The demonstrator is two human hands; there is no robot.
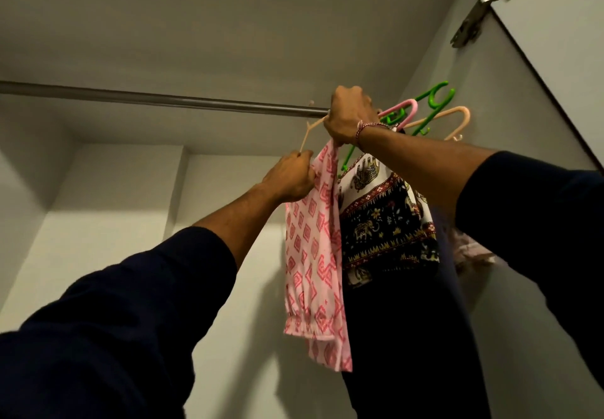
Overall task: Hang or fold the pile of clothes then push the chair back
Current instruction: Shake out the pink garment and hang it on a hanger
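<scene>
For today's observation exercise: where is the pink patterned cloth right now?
In the head view, the pink patterned cloth hangs centre frame below the rail, held by both hands, left of the elephant-print garment.

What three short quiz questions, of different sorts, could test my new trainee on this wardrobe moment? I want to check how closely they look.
1. True or false: the pink-and-white patterned garment lies folded on a shelf.
2. Which hand is up at the grey metal wardrobe rail? A) left hand B) right hand
3. Fill in: right of the pink-and-white garment hangs a dark cloth printed with ____.

Key:
1. False; it hangs from a pale peach plastic hanger in the person's hands.
2. B
3. elephants
</scene>
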